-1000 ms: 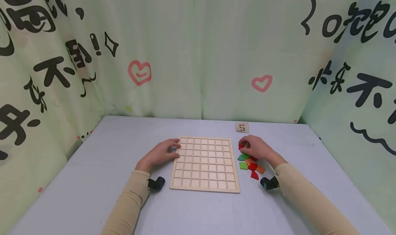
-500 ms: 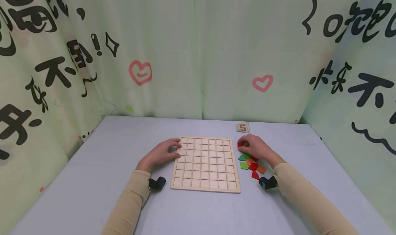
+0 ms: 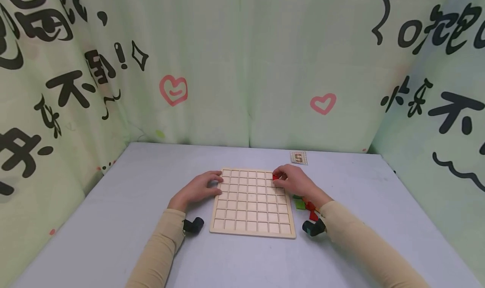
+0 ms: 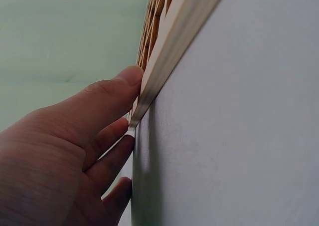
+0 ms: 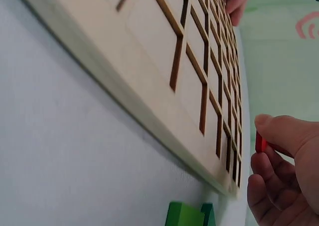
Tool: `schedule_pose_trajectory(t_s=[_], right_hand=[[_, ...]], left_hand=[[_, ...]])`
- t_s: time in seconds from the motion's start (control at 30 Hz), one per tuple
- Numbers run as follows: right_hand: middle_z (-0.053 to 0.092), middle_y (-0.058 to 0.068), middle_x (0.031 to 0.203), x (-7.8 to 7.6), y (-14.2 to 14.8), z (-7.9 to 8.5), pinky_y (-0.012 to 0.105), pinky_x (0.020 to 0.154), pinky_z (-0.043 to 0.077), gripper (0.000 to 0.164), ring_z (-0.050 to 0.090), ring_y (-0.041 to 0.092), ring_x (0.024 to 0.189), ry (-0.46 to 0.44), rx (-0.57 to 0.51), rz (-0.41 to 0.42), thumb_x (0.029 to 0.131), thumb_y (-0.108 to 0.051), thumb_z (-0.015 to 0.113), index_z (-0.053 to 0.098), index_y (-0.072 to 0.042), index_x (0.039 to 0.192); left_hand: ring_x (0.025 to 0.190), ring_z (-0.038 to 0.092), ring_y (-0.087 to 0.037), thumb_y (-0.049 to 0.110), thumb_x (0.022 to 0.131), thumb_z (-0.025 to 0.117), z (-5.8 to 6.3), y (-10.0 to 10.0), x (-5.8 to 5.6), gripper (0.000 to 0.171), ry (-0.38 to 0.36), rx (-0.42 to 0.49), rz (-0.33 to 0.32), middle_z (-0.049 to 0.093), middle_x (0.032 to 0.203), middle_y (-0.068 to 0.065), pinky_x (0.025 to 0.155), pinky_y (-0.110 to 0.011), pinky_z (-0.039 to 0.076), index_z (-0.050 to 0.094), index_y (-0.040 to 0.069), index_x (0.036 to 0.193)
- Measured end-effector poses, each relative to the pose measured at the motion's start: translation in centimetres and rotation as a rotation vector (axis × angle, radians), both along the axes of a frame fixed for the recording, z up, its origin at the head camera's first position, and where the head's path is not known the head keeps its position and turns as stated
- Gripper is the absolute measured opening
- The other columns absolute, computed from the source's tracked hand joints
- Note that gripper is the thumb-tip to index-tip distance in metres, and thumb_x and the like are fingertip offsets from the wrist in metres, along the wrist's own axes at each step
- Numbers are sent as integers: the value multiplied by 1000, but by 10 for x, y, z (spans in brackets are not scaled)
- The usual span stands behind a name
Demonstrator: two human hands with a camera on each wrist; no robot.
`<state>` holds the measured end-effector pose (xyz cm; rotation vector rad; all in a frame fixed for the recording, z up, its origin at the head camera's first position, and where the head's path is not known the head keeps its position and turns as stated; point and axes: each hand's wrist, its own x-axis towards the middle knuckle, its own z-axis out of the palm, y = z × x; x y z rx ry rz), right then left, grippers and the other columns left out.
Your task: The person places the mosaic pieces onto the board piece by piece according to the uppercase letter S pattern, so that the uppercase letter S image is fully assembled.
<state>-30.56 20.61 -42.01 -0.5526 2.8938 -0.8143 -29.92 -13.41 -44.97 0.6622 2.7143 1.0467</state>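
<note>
The left hand (image 3: 197, 189), fingers relaxed and parted, touches the left edge of the wooden board (image 3: 250, 234); the right hand (image 3: 295, 181) pinches a red piece (image 5: 260, 143). That piece is near the board's far right corner.

A pale wooden board (image 3: 251, 206), divided by thin strips into a grid of shallow square cells, lies flat; a small red piece (image 5: 260, 142) is pinched in the right hand (image 3: 294, 180) near its far right corner.
</note>
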Motion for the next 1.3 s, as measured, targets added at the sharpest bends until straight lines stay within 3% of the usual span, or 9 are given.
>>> schedule_pose_trajectory(t_s=[0.57,0.8,1.03,1.3], right_hand=[[69,10,102,1,-37,-5,37,85,56,23,61,19,91,21,27,91,94,-13,70,71,0,113],[68,10,104,0,-43,-8,38,87,55,24,60,20,93,30,50,81,95,-11,68,70,0,116],[70,7,96,-2,-46,-9,35,83,55,16,60,17,87,30,35,51,94,-15,69,72,-3,105],[70,6,95,0,-48,-10,34,82,56,19,61,16,84,8,7,6,93,-18,71,71,-3,105]], left_hand=[[148,36,-34,17,91,73,1,1,0,36,5,-6,-8,46,155,-14,122,-48,30,66,3,124],[147,37,-35,18,92,72,0,1,0,36,15,-14,-8,46,154,-15,122,-48,31,66,3,124],[147,37,-35,18,92,73,1,1,2,38,12,-23,0,46,154,-14,122,-49,31,65,2,126],[148,36,-34,19,92,72,0,2,1,39,16,-31,1,46,155,-13,122,-48,31,65,3,127]])
